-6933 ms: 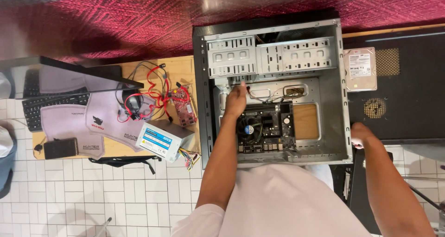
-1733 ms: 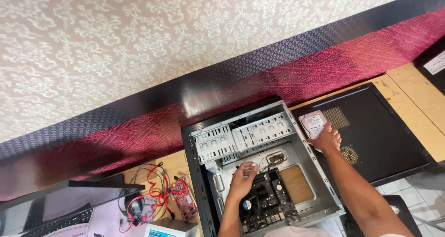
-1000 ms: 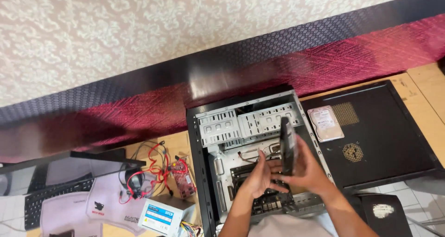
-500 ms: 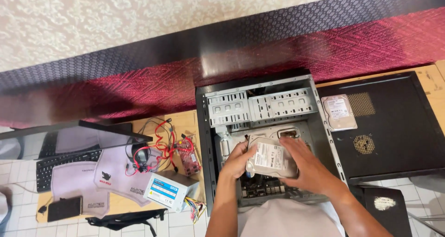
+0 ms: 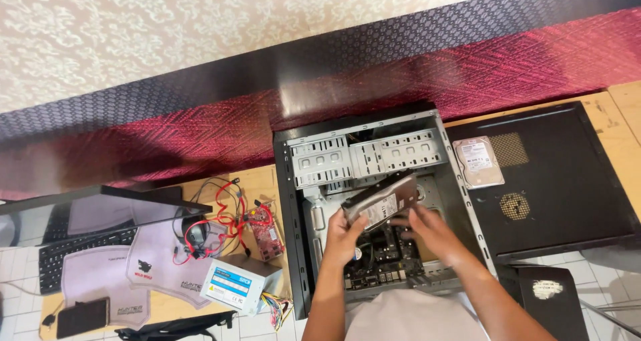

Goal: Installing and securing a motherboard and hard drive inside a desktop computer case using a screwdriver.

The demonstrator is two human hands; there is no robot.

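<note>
Since half a second ago the hard drive [image 5: 382,201] has tilted up over the open computer case [image 5: 294,201], both the left hand [image 5: 344,232] and right hand [image 5: 427,229] gripping it, its long axis running eight to two o'clock, above the wooden table [image 5: 604,111], with the patterned wall [image 5: 200,21] at twelve o'clock.
</note>
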